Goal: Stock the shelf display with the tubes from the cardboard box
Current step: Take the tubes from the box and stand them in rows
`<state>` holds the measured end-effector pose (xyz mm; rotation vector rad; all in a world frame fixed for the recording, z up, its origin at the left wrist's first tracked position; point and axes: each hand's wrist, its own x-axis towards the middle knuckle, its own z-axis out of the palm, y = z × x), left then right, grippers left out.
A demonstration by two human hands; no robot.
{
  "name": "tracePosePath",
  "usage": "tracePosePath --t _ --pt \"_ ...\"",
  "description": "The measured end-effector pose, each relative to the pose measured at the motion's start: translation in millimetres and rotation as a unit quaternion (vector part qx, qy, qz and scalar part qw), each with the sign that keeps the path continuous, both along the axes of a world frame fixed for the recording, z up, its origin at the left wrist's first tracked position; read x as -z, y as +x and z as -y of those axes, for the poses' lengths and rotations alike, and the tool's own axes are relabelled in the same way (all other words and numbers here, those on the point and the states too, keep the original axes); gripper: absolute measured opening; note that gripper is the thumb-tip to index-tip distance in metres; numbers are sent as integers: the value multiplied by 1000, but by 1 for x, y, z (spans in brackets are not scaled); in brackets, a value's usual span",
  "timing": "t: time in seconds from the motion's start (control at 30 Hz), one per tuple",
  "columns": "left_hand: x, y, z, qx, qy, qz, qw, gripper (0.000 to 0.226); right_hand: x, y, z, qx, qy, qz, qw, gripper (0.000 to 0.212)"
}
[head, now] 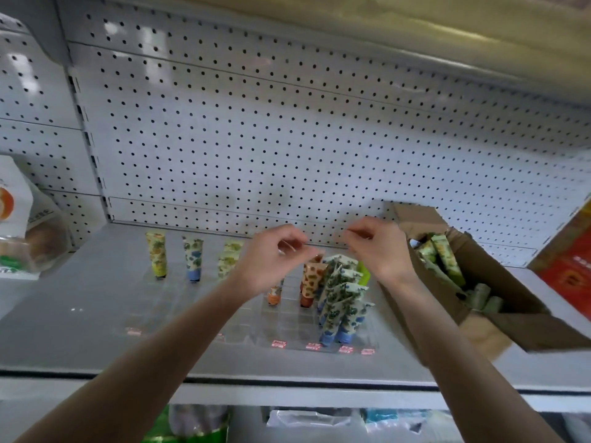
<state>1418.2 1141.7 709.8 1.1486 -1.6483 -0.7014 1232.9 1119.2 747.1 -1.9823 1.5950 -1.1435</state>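
A clear display tray [287, 318] with a grid of cells sits on the grey shelf. Single tubes stand in it: a yellow one [156, 254], a blue-capped one [193, 259] and a green one [228, 255]. Orange tubes [310, 279] and a packed row of blue-capped tubes [342, 302] stand further right. The open cardboard box [499, 276] on the right holds more green tubes [444, 254]. My left hand [271, 260] and my right hand [379, 247] hover above the tray with fingertips pinched on what looks like a thin clear wrapper [286, 248], which is blurred.
A white pegboard wall [287, 139] backs the shelf. A bagged bread pack [32, 238] lies at the left and a red carton [569, 260] stands at the far right. Bagged goods [307, 420] lie on the shelf below the front edge.
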Motion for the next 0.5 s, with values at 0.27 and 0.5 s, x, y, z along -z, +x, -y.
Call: tracePosePath --t 0.27,0.5 --pt "-2 -72 7 73 -5 -12 997 13 -20 -86 -7 94 -19 0 995 10" --pt "-4 -106 13 79 -16 -6 997 16 -24 -152 16 190 99 -142 966 13"
